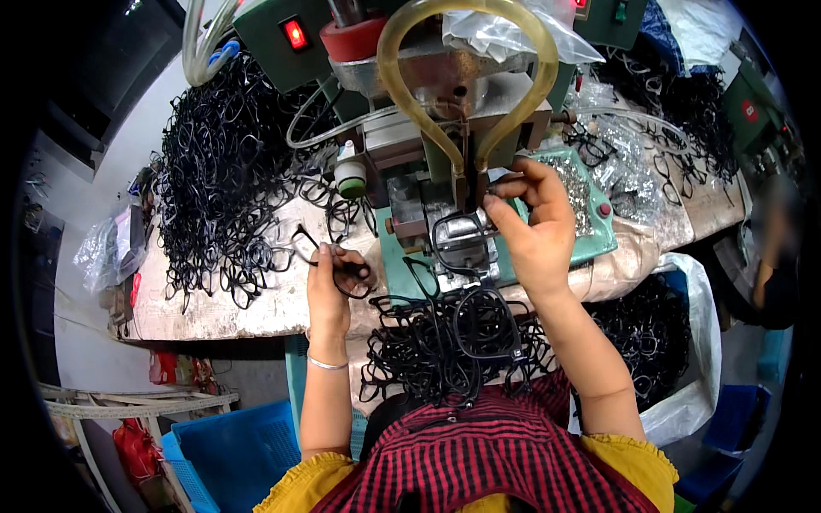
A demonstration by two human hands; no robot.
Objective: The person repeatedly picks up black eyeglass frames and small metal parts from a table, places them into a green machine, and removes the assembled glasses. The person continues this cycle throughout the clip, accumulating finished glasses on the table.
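My left hand [332,278] is closed around a black eyeglass frame [355,295], held left of the green machine base. One rim sticks up past the thumb; part of the frame is hidden by the fingers. At the press machine [462,111], another black eyeglass frame [438,248] stands against the metal fixture, its rims reaching toward me. My right hand [543,227] has thumb and forefinger pinched at that frame's far end, right beside the machine's head. The fingertips partly cover the contact. Below, a heap of black frames [410,342] lies in front of my lap.
A tall pile of black frames [222,171] covers the bench's left. A tray of small metal parts [577,197] sits right of the fixture. A white sack [705,342] of frames stands at right, a blue crate [231,453] at lower left. Yellowish tubing [389,51] loops overhead.
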